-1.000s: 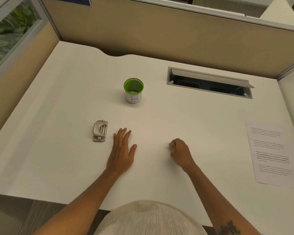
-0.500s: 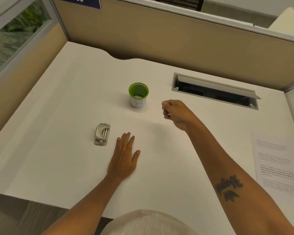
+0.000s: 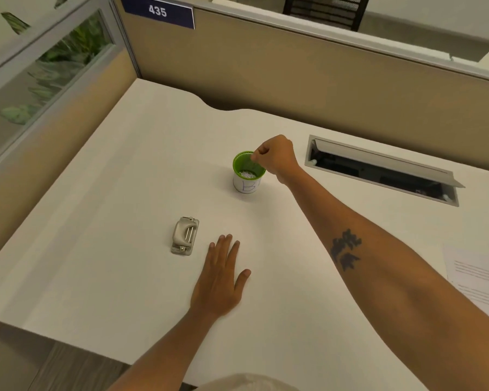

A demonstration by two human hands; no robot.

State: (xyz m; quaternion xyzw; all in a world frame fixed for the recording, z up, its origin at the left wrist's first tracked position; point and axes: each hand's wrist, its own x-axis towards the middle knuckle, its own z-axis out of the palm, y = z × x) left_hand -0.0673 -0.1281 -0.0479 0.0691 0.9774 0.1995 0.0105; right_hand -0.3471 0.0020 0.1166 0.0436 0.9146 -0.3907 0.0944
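A small cup [image 3: 247,185] with a green rim and a handwritten "B" on its white side stands mid-desk, with small white bits in its bottom. My right hand [image 3: 275,158] hovers over the cup's right rim, fingers curled. Its thumb and forefinger pinch together above the opening on a tiny pale bit that I can barely see. My left hand [image 3: 219,280] lies flat on the desk, fingers straight, holding nothing. A grey metal hole punch [image 3: 184,235] lies just left of its fingertips, not touching them.
The white desk [image 3: 110,249] is enclosed by tan partition walls behind and to the left. An open cable hatch [image 3: 378,170] is recessed at the back right. A printed sheet of paper [image 3: 483,280] lies at the right edge.
My right hand rose from the desk in front of me and reached forward and left to above the cup. The left hand stayed flat beside the hole punch.
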